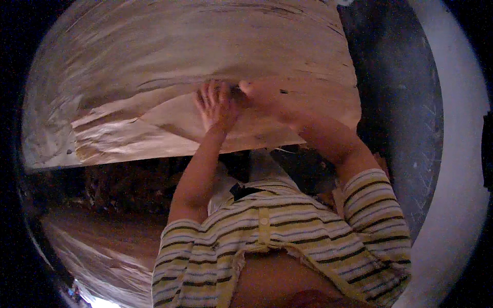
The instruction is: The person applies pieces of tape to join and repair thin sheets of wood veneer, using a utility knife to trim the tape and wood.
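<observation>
A wide stack of thin, wavy tan sheets that look like wood veneer (pixel 205 46) lies in front of me. Along its near side rests a narrower, wrinkled sheet (pixel 169 118) with an uneven left end. My left hand (pixel 213 104) presses flat on this sheet, its fingers spread and pointing away from me. Close beside it, my right hand (pixel 251 96) is curled low over the sheets with the thumb raised. Dark shadow lies between the two hands, so whatever the right fingers hold, if anything, is hidden.
More crumpled tan sheets (pixel 97 251) lie at the lower left. Dark floor (pixel 395 102) and a pale wall (pixel 462 128) are on the right. Brown scraps (pixel 128 185) fill the shadow below the stack's near edge.
</observation>
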